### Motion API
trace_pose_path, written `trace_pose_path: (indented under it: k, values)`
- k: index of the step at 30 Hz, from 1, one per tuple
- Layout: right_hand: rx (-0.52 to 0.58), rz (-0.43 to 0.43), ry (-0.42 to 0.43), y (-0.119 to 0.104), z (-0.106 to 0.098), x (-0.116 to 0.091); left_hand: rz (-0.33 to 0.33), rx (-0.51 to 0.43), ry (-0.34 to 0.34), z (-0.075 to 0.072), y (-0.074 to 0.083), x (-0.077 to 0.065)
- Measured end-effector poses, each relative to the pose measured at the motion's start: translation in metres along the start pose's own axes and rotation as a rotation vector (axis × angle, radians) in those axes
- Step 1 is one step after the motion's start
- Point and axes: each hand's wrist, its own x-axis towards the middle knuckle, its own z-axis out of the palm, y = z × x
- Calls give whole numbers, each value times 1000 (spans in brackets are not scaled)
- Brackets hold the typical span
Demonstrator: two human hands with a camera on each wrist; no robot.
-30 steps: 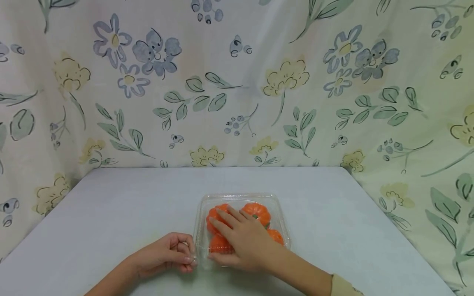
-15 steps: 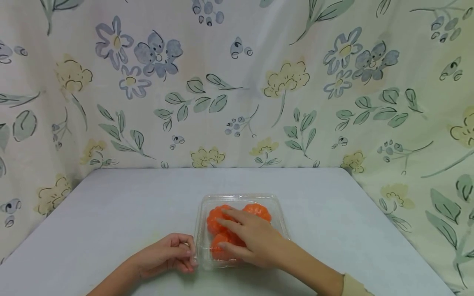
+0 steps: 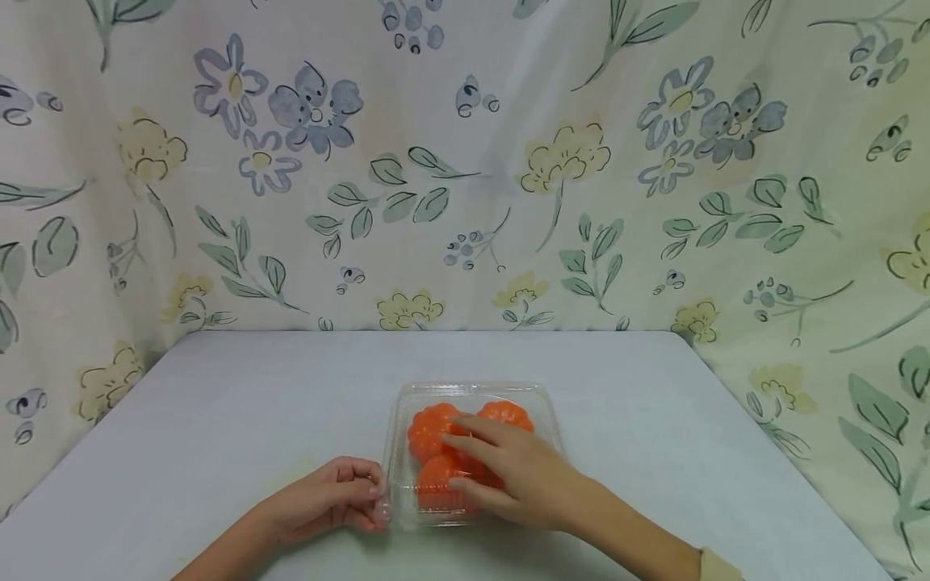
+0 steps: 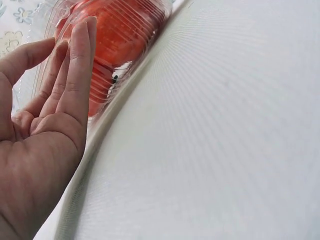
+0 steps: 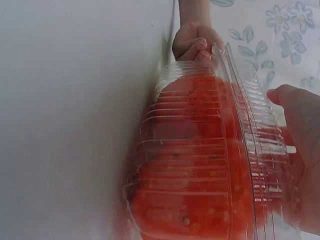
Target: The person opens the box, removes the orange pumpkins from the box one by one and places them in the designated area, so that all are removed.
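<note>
A clear plastic clamshell container [image 3: 471, 390] with ribbed walls stands on the table, several orange pumpkins [image 3: 436, 432] inside it. My left hand [image 3: 330, 498] is at its near left edge, thumb and fingers pinching the rim. Bent fingers and the ribbed wall show in the left wrist view. Over the top lies my right hand [image 3: 516, 472], its fingers spread and fairly straight; it partly hides the pumpkins on the right. From the right wrist camera, the upper and lower halves meet at a rim [image 5: 235, 95], with the right thumb [image 5: 285, 95] beside the upper half.
A white tabletop [image 3: 240, 403] surrounds the container. Behind it and at both sides hangs a cloth curtain [image 3: 465, 161] printed with flowers and leaves.
My right hand has slid to the right across the container's top, uncovering more of the left pumpkins and hiding those at the right. The left hand stays at the rim.
</note>
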Motion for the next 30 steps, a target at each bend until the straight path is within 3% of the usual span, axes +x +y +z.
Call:
trace_pose_path:
  k: [9, 19, 30]
  values:
    - [-22, -77, 115, 9, -2, -10, 12, -20, 68, 3, 1, 1]
    - [9, -74, 157, 22, -4, -22, 31, -20, 139, 3, 0, 0]
    - [0, -72, 292, 36, -1, -37, 60, -21, 123, 3, 1, 2]
